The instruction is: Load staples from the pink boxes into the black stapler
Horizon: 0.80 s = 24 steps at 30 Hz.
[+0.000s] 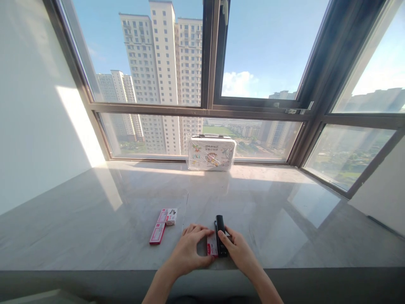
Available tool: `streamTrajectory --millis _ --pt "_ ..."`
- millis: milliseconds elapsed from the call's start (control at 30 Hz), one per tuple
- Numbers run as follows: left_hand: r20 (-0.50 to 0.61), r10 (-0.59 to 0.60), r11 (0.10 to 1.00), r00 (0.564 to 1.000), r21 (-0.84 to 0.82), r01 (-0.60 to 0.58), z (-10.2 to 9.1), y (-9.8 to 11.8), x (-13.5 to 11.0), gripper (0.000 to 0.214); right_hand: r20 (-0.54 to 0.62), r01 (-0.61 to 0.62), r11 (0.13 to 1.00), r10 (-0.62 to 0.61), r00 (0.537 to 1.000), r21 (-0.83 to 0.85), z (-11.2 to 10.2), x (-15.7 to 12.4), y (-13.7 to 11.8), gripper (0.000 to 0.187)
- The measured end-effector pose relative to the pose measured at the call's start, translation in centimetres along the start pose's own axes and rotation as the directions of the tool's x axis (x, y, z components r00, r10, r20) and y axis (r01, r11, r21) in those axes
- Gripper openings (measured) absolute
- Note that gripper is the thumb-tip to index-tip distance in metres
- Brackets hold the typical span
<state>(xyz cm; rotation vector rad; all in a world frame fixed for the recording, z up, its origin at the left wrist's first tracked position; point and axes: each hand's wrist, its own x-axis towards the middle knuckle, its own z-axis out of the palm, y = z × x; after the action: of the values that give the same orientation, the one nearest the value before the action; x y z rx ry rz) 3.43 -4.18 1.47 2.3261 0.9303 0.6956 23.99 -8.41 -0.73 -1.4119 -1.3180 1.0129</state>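
Near the front edge of the sill, my left hand (191, 249) has its thumb and fingers closed on the two ends of a small red-and-white box (211, 246). Right beside that box stands a black stapler (220, 236), lengthwise away from me. My right hand (238, 248) grips the stapler from its right side, the thumb lying over its top. A sliver of something pale shows by the right fingers, too small to name. Farther left lie pink-and-white boxes (157, 233) in a row, with a small white box with a dark picture (171, 216) against them.
A white case with cartoon prints (211, 154), wrapped in clear plastic, stands upright against the window at the back. The grey marble-look sill (104, 236) ends at a front edge close to my wrists. A white wall (38, 105) bounds the left side.
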Motion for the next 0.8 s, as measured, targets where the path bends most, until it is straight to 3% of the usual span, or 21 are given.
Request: streamTrajectory --millis 67,133,200,300,367,500,600,700,800 --pt "-0.070 -0.005 0.998 0.998 -0.056 0.001 -0.4 -0.2 -0.5 0.061 -0.058 -0.049 0.999 0.049 0.997 0.005 -0.4 0.0 0.5 0.080" --pt "-0.215 -0.040 0.997 0.976 -0.077 0.024 -1.4 -1.3 -1.6 0.044 -0.099 -0.080 0.997 0.081 0.992 0.011 -0.6 -0.1 0.9 0.083" --pt "-0.401 -0.095 0.995 0.911 -0.003 0.102 -2.9 -3.4 -3.5 0.041 -0.107 -0.086 0.996 0.087 0.990 0.012 -0.8 -0.1 1.2 0.083" --pt "-0.604 -0.176 0.905 0.777 0.212 0.370 -5.1 -7.3 -7.4 0.043 -0.098 -0.085 0.996 0.085 0.992 0.003 -0.7 -0.2 1.5 0.082" --pt "-0.583 -0.192 0.843 0.790 0.314 0.437 -5.9 -9.2 -9.7 0.042 -0.079 -0.087 0.996 0.087 0.993 -0.005 -0.6 -0.2 1.4 0.082" --pt "-0.425 -0.168 0.885 0.890 0.333 0.326 -5.8 -9.7 -11.2 0.033 -0.045 -0.102 0.995 0.101 0.994 -0.018 -0.6 -0.3 0.9 0.080" --pt "-0.272 -0.170 0.951 0.947 0.206 0.230 -4.9 -7.5 -9.6 0.028 -0.044 -0.098 0.995 0.096 0.994 -0.031 -0.5 -0.6 0.3 0.078" --pt "-0.140 -0.174 0.983 0.975 0.030 0.179 -4.1 -4.7 -6.9 0.030 -0.043 -0.087 0.995 0.085 0.995 -0.042 -0.5 -0.7 0.0 0.077" --pt "-0.126 -0.159 0.984 0.979 -0.099 0.147 -3.0 -2.1 -4.1 0.041 -0.051 -0.076 0.996 0.074 0.996 -0.054 -0.4 -0.7 0.0 0.075"
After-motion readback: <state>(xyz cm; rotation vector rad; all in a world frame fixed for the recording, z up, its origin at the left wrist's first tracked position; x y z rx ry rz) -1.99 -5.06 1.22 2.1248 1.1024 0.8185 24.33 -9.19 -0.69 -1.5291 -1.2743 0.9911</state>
